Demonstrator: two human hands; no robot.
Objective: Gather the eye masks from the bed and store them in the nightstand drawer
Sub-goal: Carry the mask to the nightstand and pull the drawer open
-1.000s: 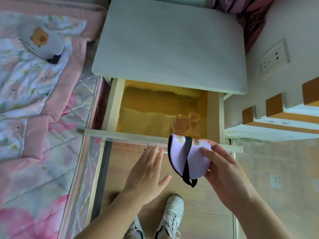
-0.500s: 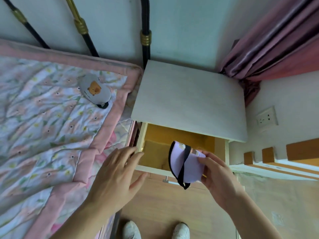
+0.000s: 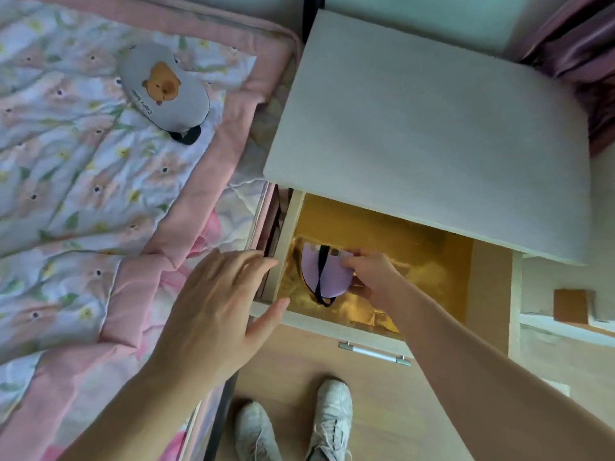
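My right hand (image 3: pixel 372 277) reaches into the open nightstand drawer (image 3: pixel 332 324) and grips a folded lilac eye mask (image 3: pixel 327 274) with a black strap, held low against the drawer's gold-lined bottom at its left side. My left hand (image 3: pixel 219 304) hovers with spread fingers over the bed's edge, just left of the drawer's front corner, holding nothing. A second eye mask (image 3: pixel 166 91), grey with a brown bear picture and a black strap, lies on the floral quilt (image 3: pixel 83 181) near the head of the bed.
The white nightstand top (image 3: pixel 432 128) overhangs the back half of the drawer. A metal handle (image 3: pixel 374 353) sticks out from the drawer front. My white shoes (image 3: pixel 329 417) stand on the wooden floor below. A dark pink curtain (image 3: pixel 582 48) hangs at the right.
My right hand has carried the lilac mask from above the drawer front down into the drawer. My left hand stays open by the bed's edge. The view has tilted and shifted.
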